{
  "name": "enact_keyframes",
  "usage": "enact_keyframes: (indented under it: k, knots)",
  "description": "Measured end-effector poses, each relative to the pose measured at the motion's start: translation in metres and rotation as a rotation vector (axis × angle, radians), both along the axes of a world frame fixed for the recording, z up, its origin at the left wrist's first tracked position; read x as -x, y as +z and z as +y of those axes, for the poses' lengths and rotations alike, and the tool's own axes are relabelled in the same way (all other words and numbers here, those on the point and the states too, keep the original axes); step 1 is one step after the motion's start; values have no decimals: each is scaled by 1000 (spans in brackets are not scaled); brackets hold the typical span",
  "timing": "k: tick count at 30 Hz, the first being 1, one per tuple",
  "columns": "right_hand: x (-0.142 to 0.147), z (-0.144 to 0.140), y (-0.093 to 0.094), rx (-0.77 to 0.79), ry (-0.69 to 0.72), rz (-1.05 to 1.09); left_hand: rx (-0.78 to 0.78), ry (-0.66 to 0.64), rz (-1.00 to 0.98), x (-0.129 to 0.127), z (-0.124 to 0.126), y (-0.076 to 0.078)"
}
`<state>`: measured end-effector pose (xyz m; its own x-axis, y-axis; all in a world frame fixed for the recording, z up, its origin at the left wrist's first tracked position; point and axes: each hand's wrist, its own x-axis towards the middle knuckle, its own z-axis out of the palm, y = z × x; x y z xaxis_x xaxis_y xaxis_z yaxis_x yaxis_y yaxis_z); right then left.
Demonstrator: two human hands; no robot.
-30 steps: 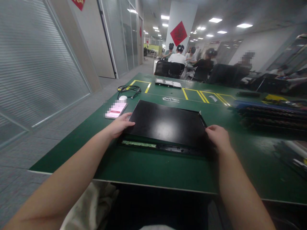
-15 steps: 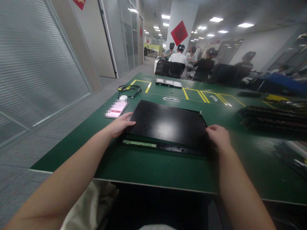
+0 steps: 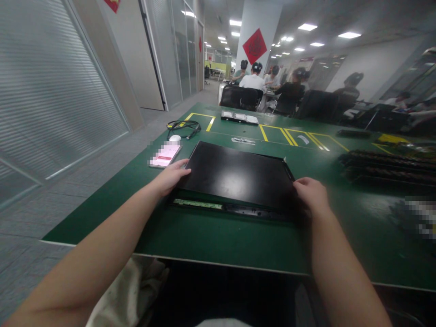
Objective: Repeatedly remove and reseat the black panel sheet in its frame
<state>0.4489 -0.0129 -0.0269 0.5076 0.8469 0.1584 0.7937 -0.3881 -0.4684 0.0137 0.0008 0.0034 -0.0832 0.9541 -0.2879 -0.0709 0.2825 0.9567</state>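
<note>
A black LCD panel (image 3: 235,172) lies face up over a black frame whose near edge shows a green circuit strip (image 3: 197,204) and a dark bar (image 3: 254,212). The panel's near edge is a little back from that strip. On the left edge of the panel, my left hand (image 3: 171,176) grips with the thumb on top and the other fingers at the side, partly hidden. At the right edge my right hand (image 3: 311,194) pinches the panel, its fingertips curled against the dark side.
A phone (image 3: 165,155), a white mouse-like object (image 3: 175,138) and a coiled black cable (image 3: 184,129) lie at the left. Small drives in a holder (image 3: 239,118) sit at the back of the green table (image 3: 218,245). Dark stacked parts (image 3: 388,171) stand right. Several people sit beyond.
Almost nothing differs. My left thumb has slid back slightly towards the panel's left edge; the panel and my right hand look nearly the same.
</note>
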Motion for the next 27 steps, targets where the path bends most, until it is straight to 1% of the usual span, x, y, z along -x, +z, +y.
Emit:
enact_keyframes:
  k: [9, 17, 27]
  knots:
    - [-2, 0, -1, 25, -24, 82, 10, 27, 32, -1, 1, 0]
    - [-4, 1, -3, 4, -21, 122, 27, 54, 64, -2, 0, 2]
    - [-2, 1, -1, -27, -23, 89, 28, 53, 82, -4, -1, 5]
